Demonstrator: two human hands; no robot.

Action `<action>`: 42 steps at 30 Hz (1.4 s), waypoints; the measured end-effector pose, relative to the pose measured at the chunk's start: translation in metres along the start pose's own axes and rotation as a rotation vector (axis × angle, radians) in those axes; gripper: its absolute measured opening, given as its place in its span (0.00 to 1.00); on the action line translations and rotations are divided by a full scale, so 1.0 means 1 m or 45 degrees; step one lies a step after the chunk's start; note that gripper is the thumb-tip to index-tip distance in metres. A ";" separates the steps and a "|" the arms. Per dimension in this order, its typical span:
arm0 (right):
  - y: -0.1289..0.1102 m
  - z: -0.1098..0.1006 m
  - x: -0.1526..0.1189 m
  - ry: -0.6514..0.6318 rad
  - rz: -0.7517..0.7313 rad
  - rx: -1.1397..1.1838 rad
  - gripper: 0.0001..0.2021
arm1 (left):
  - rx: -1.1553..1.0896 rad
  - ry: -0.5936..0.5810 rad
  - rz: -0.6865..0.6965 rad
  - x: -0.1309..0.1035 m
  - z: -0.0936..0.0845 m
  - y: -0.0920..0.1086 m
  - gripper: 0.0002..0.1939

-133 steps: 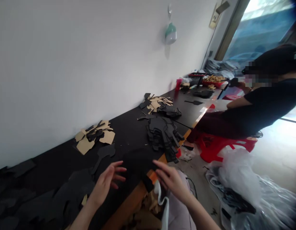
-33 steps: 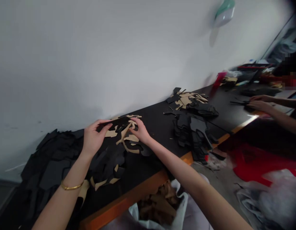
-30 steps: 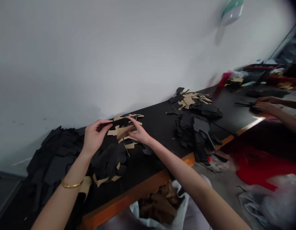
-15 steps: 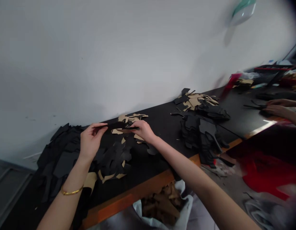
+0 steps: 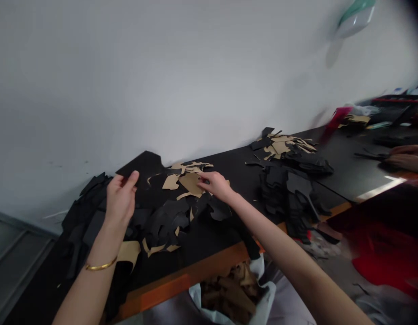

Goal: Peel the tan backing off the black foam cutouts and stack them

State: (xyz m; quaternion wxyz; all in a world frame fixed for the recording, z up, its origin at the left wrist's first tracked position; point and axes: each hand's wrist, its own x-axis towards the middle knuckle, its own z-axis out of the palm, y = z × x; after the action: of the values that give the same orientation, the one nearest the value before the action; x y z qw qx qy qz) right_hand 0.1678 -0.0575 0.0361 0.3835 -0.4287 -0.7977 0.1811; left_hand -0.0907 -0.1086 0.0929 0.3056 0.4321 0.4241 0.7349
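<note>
A flat black cut piece is raised on the left, its broad end pinched between the thumb and fingers of my left hand. At the scrap pile, my right hand has thumb and fingertips closed at the edge of a tan piece. Tan and black scraps lie around it. Nearer to me, a loose pile of black pieces with tan edges rests on the black table.
Black pieces are heaped at the left. Further right are a mixed scrap pile and stacked black pieces. A bag of brown scraps stands below the table edge. Another person's hands are at far right.
The black piece, seen edge-on between both hands before, now shows its flat face in my left hand. My right hand has let go of it and moved to a tan piece.
</note>
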 end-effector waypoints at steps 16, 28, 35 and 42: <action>-0.043 -0.027 -0.076 -0.029 0.315 0.863 0.17 | 0.775 -1.190 -0.289 -0.079 0.035 -0.006 0.13; 0.023 -0.032 -0.132 -0.101 0.476 0.037 0.13 | 0.746 -1.997 -0.392 -0.145 0.068 -0.014 0.12; 0.071 0.009 -0.078 -0.194 0.606 -0.158 0.27 | 0.770 -1.896 -0.559 -0.160 0.054 -0.015 0.10; 0.072 0.031 -0.013 -0.081 0.632 -0.053 0.22 | 0.794 -1.546 -0.726 -0.156 0.038 -0.014 0.11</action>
State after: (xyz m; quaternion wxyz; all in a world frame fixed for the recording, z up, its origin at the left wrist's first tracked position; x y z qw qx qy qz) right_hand 0.1877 -0.0263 -0.0345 0.2929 -0.6135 -0.6832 0.2667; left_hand 0.0132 -0.2161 0.0317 0.5285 0.7025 0.4653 0.1039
